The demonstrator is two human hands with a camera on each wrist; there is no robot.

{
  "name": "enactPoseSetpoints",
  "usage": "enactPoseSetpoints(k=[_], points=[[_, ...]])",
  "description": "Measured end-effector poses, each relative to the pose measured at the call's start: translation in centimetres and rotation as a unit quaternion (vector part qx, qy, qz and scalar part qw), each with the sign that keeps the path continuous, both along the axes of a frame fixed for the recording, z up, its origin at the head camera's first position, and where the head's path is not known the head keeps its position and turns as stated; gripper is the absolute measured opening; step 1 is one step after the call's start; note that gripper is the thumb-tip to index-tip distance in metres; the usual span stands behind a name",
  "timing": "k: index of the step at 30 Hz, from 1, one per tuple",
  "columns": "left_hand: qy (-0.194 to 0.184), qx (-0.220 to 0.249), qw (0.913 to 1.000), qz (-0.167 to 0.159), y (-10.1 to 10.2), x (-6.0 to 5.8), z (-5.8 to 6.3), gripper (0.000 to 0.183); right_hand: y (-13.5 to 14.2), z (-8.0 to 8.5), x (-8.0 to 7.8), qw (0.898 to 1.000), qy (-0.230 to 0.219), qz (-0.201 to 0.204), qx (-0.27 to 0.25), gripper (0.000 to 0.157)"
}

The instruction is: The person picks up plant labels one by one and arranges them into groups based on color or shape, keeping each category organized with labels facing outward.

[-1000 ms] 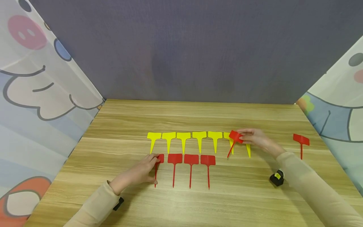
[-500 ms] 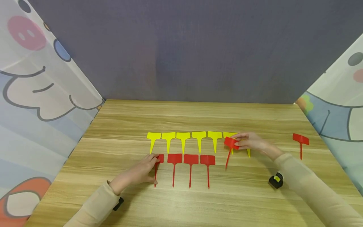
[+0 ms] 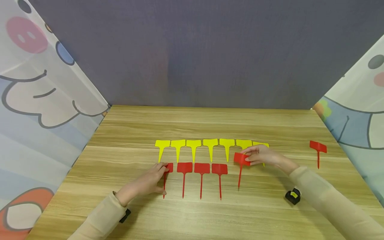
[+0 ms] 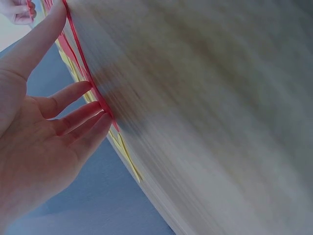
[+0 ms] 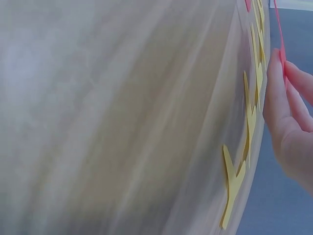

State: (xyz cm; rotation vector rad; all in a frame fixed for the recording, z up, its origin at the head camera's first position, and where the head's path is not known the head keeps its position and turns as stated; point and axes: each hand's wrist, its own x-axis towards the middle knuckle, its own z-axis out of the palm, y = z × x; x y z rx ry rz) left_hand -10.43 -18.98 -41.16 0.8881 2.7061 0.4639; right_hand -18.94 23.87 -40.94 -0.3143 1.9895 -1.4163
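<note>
My right hand [image 3: 264, 155] pinches a red T-shaped plant label [image 3: 241, 158] by the right end of its head. The stem of this label points toward me, just right of a row of flat red plant labels [image 3: 202, 168]. On the leftmost red label [image 3: 170, 167] rest the fingertips of my left hand [image 3: 147, 181], its thumb by the stem's lower tip. In the left wrist view, the fingers [image 4: 78, 117] of that hand are spread and nearly straight. Behind the red ones lies a row of yellow plant labels [image 3: 211, 142]; my right hand partly covers the rightmost.
Far right on the wooden table [image 3: 192, 220], one more red label [image 3: 318, 146] lies by itself. A grey panel [image 3: 192, 53] stands along the back edge. Cartoon-printed curtains [image 3: 27, 150] hang at both sides. Each wrist wears a small black device [image 3: 292, 196].
My right hand has brought the red label toward me and slightly left, off the yellow row, and its stem has turned nearer to straight. My left hand has stayed in place.
</note>
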Motion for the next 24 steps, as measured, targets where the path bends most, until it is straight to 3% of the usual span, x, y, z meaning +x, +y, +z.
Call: enactPoseSetpoints(k=[24], points=[[0.003,0.001,1.0,-0.002,0.0,0.0,0.0,0.066,-0.1,-0.7,1.6,1.0,-0.018,-0.005,0.014,0.043]])
